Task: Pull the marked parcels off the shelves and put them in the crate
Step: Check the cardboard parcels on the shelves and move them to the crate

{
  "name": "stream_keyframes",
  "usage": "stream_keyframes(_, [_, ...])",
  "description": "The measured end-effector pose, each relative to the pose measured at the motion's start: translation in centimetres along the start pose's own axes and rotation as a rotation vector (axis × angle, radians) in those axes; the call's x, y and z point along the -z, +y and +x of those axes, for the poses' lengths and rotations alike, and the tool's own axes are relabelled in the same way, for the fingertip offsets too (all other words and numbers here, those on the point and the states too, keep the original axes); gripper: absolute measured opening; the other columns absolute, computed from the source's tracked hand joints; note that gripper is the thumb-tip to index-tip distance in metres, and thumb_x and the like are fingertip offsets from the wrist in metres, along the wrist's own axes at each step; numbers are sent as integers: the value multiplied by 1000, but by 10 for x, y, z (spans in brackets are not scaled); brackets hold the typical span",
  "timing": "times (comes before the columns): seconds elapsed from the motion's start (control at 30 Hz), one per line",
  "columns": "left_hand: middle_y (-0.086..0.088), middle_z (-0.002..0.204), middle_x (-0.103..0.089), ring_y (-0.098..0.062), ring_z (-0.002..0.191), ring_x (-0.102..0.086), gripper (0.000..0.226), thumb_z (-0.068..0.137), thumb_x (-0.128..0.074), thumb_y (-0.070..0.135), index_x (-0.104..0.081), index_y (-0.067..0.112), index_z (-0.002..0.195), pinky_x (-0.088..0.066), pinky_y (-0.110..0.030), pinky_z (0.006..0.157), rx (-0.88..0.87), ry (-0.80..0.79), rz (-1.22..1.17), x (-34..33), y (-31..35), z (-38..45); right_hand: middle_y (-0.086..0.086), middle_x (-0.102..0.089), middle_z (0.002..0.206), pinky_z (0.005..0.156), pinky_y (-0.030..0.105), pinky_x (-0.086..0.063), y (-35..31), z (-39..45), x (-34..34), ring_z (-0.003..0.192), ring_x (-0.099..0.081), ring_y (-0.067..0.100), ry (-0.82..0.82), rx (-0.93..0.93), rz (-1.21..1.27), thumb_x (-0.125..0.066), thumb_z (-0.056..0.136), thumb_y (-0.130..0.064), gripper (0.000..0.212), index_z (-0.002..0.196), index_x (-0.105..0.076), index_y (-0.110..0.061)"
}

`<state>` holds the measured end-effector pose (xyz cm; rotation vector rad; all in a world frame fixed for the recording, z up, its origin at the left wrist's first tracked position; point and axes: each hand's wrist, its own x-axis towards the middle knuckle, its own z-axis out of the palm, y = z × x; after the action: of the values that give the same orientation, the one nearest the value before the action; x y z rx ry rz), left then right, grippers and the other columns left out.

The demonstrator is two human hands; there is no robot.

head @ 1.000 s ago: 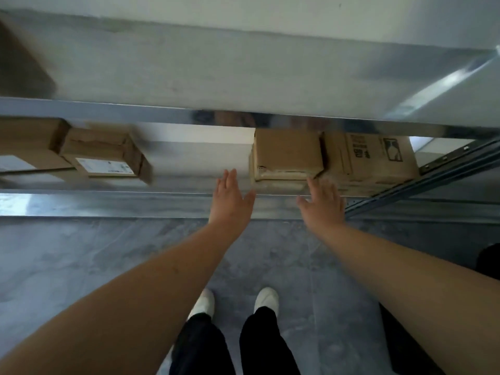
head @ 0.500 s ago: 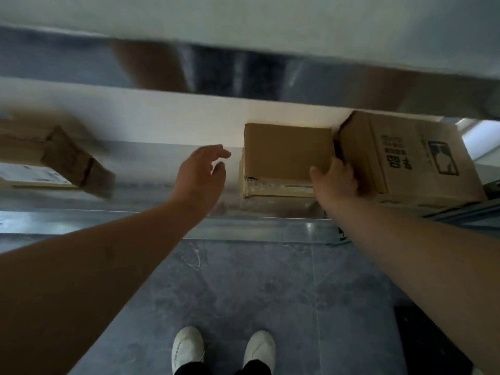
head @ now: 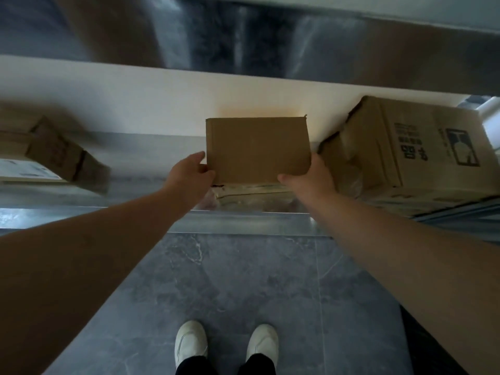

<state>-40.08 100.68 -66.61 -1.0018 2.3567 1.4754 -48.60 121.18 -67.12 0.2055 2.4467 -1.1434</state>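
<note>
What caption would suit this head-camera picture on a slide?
Both hands, left and right, grip a plain cardboard parcel on a metal shelf, beside a larger printed box.

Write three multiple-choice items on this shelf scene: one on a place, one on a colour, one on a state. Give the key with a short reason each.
1. Where is the printed carton relative to the plain box?
A. To its right
B. To its left
C. On top of it

2. What colour are the shoes?
A. Red
B. White
C. Black

3. How is the plain box held?
A. By no hand
B. By one hand only
C. By both hands at its lower corners

Key: 1 A, the printed carton sits right of the box on the shelf. 2 B, both shoes are white. 3 C, the left hand and right hand grip its corners.
</note>
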Motion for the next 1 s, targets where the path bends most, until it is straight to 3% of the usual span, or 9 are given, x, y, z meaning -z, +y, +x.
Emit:
stream_keyframes(0.2, [8,103,-68,-7,93,-65,52,90,-58,-3,-54,26,133,-47,-14,77,-125,215,-118,-2,-2,-9,-4,-52,125,97,26,-43,6,-12,-1,113,-52,13,88,97,64,-87,72,-25,83,138,-37,-18])
stream_keyframes(0.37, [6,98,-65,-11,88,-66,51,82,-54,-14,-42,26,112,-54,-18,70,-235,347,-196,-7,-22,-13,-6,-41,115,82,9,-32,17,-13,-14,106,-45,8,229,231,-41,-81,76,-9,68,129,-40,-9])
stream_keyframes(0.47, [8,92,-59,-11,86,-63,43,85,-50,-16,-44,23,103,-47,-9,67,-245,356,-81,-9,-31,-10,-8,-40,113,84,10,-35,23,-9,-17,99,-45,5,161,246,-57,-68,87,-5,59,136,-35,-5])
stream_keyframes(0.6, [1,92,-61,-6,82,-60,35,85,-45,-18,-53,15,92,-44,-7,56,-127,293,-174,-16,-39,-5,-6,-48,101,62,-2,-40,27,1,-20,84,-50,0,-11,202,-77,-51,92,7,45,132,-34,-6])
stream_keyframes(0.67, [0,92,-60,-13,82,-58,31,87,-47,-13,-52,17,95,-45,-17,57,-46,269,-266,-17,-45,2,6,-53,110,68,5,-48,29,8,-22,101,-58,16,-87,132,-40,-49,94,3,43,132,-33,-6])
stream_keyframes(0.73, [-5,99,-62,-17,87,-61,34,89,-47,-9,-51,19,106,-47,-24,65,19,207,-377,-15,-49,6,11,-55,117,85,27,-50,34,12,-24,114,-57,28,-142,76,-6,-50,95,-2,40,130,-31,-6])
stream_keyframes(0.83, [-5,89,-60,-11,77,-57,31,95,-47,-4,-54,15,118,-51,-14,56,124,122,-526,-9,-44,4,5,-49,119,101,44,-43,40,10,-25,120,-53,32,-225,61,-13,-50,97,-8,43,134,-27,-9])
stream_keyframes(0.9, [-4,86,-59,-13,82,-57,24,97,-45,-1,-58,13,111,-54,-16,63,159,106,-592,-3,-35,3,3,-47,118,99,44,-44,38,8,-20,115,-53,28,-206,40,30,-47,100,-11,42,140,-32,-13])
stream_keyframes(1.0, [-5,107,-65,-20,108,-60,22,103,-38,18,-58,15,110,-49,-30,92,133,167,-642,7,-22,7,-1,-59,114,75,29,-46,28,8,-5,101,-59,17,35,-32,264,-44,103,-25,30,130,-55,-19])
